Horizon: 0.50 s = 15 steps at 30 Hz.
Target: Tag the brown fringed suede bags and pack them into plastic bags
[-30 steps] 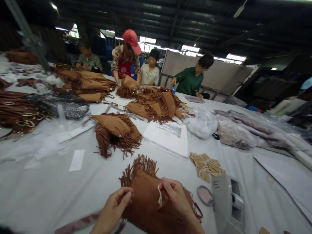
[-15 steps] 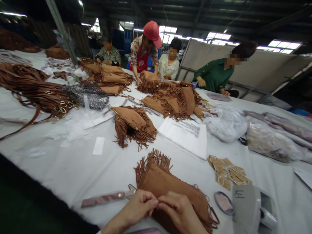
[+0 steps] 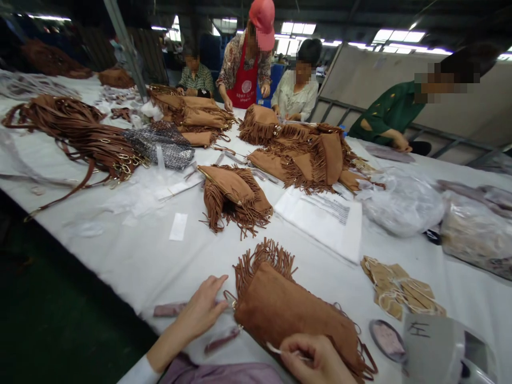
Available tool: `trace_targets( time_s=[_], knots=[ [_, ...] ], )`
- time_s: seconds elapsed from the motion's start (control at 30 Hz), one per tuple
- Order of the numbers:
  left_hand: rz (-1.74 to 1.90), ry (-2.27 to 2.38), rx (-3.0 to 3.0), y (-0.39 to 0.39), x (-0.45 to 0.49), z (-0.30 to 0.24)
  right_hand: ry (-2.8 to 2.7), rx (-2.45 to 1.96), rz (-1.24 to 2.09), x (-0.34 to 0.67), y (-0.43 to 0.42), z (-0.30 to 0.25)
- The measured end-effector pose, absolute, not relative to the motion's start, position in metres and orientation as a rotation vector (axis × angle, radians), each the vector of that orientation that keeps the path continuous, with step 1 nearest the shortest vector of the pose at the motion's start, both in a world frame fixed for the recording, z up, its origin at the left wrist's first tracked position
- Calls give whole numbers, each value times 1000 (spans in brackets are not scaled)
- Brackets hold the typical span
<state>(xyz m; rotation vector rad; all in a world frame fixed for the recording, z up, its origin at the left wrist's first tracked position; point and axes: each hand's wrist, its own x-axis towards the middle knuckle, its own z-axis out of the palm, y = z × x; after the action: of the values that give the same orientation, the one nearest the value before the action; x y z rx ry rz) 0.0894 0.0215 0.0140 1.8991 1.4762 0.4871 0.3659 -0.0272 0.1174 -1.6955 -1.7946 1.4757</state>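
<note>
Now parted, left hand (image 3: pixel 201 310) spreads fingers (image 3: pixel 218 287) by bag (image 3: pixel 296 306) — right hand (image 3: pixel 314 356) pinches white cord (image 3: pixel 273 349).

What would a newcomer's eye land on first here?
Probably the red cap and red apron at top centre, across the white table. Then the brown fringed bag at lower centre, with the left hand open beside its left end and the right hand pinching a white string over its near edge. Brown straps heap at left.
</note>
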Motion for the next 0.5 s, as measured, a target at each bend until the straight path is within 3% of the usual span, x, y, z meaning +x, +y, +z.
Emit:
trace_targets(
  time_s=[0.17,0.5],
  knots=[
    [255,1370,1987,42,103,22,-1737,-1738,1224,337,-5,69],
    [512,1265,1737,106,143,27,-1725,-1806,1004,336,-7,37]
  ],
)
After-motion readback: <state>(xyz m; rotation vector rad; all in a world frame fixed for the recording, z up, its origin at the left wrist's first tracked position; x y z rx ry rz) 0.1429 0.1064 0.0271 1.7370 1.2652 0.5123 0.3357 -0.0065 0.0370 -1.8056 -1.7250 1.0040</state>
